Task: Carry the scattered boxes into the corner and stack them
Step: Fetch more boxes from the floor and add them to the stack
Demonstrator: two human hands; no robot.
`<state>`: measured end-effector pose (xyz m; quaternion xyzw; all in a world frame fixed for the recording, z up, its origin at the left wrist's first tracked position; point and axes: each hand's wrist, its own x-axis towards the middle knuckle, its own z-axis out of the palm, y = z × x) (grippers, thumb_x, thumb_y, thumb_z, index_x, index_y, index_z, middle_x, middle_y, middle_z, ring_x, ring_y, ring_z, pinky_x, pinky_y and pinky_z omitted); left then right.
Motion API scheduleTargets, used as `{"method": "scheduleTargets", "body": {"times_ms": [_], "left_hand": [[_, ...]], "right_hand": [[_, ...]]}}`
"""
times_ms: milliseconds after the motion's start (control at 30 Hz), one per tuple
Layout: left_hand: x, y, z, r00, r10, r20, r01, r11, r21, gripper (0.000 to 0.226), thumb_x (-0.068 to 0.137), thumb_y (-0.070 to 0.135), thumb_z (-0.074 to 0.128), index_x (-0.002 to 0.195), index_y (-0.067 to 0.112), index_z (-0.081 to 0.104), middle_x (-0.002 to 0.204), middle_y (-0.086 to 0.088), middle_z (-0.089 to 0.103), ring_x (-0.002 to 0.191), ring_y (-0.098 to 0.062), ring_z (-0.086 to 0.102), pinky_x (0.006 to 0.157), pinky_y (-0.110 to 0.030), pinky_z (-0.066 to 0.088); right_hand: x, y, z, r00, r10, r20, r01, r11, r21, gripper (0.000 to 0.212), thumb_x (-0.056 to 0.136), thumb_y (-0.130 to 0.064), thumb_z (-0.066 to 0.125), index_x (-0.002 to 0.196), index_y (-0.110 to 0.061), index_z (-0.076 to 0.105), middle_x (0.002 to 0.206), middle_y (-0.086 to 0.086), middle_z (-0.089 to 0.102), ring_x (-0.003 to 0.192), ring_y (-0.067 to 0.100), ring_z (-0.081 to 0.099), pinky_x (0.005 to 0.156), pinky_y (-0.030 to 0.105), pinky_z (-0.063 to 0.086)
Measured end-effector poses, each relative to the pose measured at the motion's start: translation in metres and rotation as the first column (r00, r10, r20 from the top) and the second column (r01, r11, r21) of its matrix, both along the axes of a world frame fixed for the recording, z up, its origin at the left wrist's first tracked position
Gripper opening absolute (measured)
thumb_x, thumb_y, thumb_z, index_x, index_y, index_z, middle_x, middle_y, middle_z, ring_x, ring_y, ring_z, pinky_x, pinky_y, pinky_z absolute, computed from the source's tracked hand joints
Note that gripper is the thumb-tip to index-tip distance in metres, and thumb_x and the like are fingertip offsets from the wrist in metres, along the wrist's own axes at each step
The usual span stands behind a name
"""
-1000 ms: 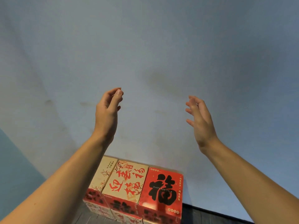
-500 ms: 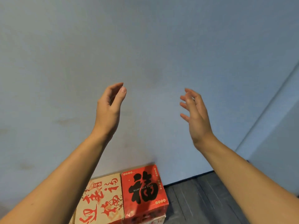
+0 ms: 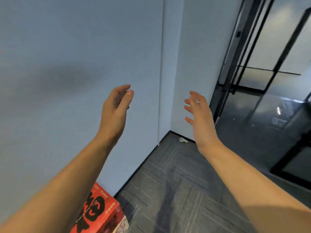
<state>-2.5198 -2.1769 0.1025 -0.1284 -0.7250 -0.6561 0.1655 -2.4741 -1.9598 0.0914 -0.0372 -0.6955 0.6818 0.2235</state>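
A red box [image 3: 101,211] with a large black character on top sits at the bottom left against the blue wall, on top of another box whose edge just shows. My left forearm hides its left part. My left hand [image 3: 116,111] is raised in front of the wall, fingers loosely curved, holding nothing. My right hand [image 3: 200,116] is raised opposite it, fingers spread and relaxed, also empty. Both hands are well above the box and apart from it.
The blue wall [image 3: 67,64] meets a side wall at a corner [image 3: 161,98]. Grey carpet tiles [image 3: 176,190] cover the floor. A small white and green object [image 3: 183,140] lies by the skirting. Black-framed glass doors [image 3: 262,64] stand at the right.
The view has swung right: the stacked boxes slid to the bottom left, only the red one remains visible. The wall corner, floor and glass doors came into view. Both hands stay raised and empty.
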Motion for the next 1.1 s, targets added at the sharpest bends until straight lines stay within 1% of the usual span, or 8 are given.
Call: {"method": "scheduleTargets", "body": {"times_ms": [100, 267, 467, 567, 700, 900, 1033, 1100], "left_hand": [[0.024, 0.09, 0.011, 0.989, -0.143, -0.022, 0.143, 0.99, -0.002, 0.041, 0.101, 0.049, 0.054, 0.135, 0.029, 0.063, 0.131, 0.008, 0.069, 0.122, -0.007, 0.065, 0.108, -0.036, 0.054], [0.099, 0.252, 0.022, 0.891, -0.454, -0.004, 0.454, 0.89, 0.043, 0.044, 0.093, 0.051, 0.056, 0.13, 0.029, 0.066, 0.127, 0.004, 0.071, 0.118, -0.008, 0.067, 0.106, -0.034, 0.054], [0.213, 0.421, 0.018, 0.668, -0.743, 0.035, 0.742, 0.669, 0.037, 0.038, 0.091, 0.052, 0.056, 0.125, 0.037, 0.064, 0.125, 0.007, 0.071, 0.115, -0.005, 0.068, 0.106, -0.037, 0.054], [0.268, 0.497, 0.015, 0.528, -0.848, 0.05, 0.846, 0.53, 0.056, 0.043, 0.095, 0.049, 0.06, 0.132, 0.027, 0.065, 0.125, 0.005, 0.071, 0.114, -0.007, 0.069, 0.105, -0.038, 0.055], [0.336, 0.584, 0.001, 0.338, -0.938, 0.073, 0.936, 0.343, 0.079, 0.047, 0.091, 0.053, 0.063, 0.13, 0.028, 0.065, 0.126, 0.006, 0.072, 0.115, -0.008, 0.069, 0.102, -0.035, 0.055], [0.411, 0.697, -0.022, 0.09, -0.992, 0.087, 0.992, 0.097, 0.078, 0.031, 0.104, 0.035, 0.059, 0.134, 0.027, 0.063, 0.128, 0.005, 0.071, 0.122, -0.008, 0.066, 0.106, -0.036, 0.054], [0.45, 0.771, -0.024, -0.058, -0.995, 0.081, 0.993, -0.05, 0.108, 0.043, 0.092, 0.051, 0.061, 0.13, 0.03, 0.064, 0.126, 0.008, 0.071, 0.12, -0.006, 0.066, 0.101, -0.029, 0.055], [0.476, 0.806, -0.028, -0.121, -0.989, 0.084, 0.987, -0.111, 0.115, 0.035, 0.098, 0.046, 0.062, 0.13, 0.031, 0.064, 0.126, 0.01, 0.072, 0.119, -0.004, 0.066, 0.098, -0.023, 0.053]], "right_hand": [[0.058, 0.077, 0.006, 0.991, -0.132, -0.014, 0.132, 0.991, 0.022, 0.033, 0.101, -0.063, 0.05, 0.132, -0.051, 0.053, 0.14, -0.011, 0.058, 0.134, 0.007, 0.054, 0.12, 0.045, 0.04], [0.188, 0.207, 0.016, 0.899, -0.436, -0.049, 0.438, 0.897, 0.055, 0.058, 0.092, -0.072, 0.048, 0.139, -0.039, 0.054, 0.138, -0.013, 0.061, 0.133, 0.006, 0.055, 0.12, 0.045, 0.041], [0.35, 0.319, 0.018, 0.69, -0.722, -0.047, 0.724, 0.689, 0.046, 0.064, 0.079, -0.082, 0.045, 0.133, -0.048, 0.055, 0.135, -0.017, 0.062, 0.131, 0.003, 0.056, 0.118, 0.045, 0.043], [0.423, 0.362, 0.013, 0.559, -0.829, -0.031, 0.829, 0.559, 0.018, 0.057, 0.078, -0.082, 0.046, 0.125, -0.052, 0.056, 0.135, -0.017, 0.062, 0.131, 0.004, 0.056, 0.117, 0.046, 0.043], [0.506, 0.409, -0.006, 0.36, -0.933, 0.004, 0.933, 0.36, 0.025, 0.064, 0.078, -0.082, 0.046, 0.131, -0.047, 0.056, 0.136, -0.016, 0.062, 0.131, 0.005, 0.057, 0.117, 0.049, 0.043], [0.582, 0.476, -0.021, 0.12, -0.992, 0.03, 0.992, 0.12, 0.021, 0.027, 0.096, -0.071, 0.052, 0.117, -0.055, 0.054, 0.127, -0.023, 0.062, 0.124, 0.0, 0.057, 0.118, 0.046, 0.042], [0.614, 0.52, -0.023, -0.001, -0.999, 0.042, 1.0, -0.001, -0.002, 0.054, 0.094, -0.072, 0.052, 0.136, -0.037, 0.055, 0.135, -0.005, 0.064, 0.122, 0.006, 0.061, 0.113, 0.044, 0.048], [0.633, 0.538, -0.023, -0.057, -0.997, 0.056, 0.998, -0.056, 0.008, 0.061, 0.092, -0.073, 0.048, 0.14, -0.034, 0.052, 0.134, -0.008, 0.063, 0.122, 0.005, 0.061, 0.11, 0.04, 0.048]]}}
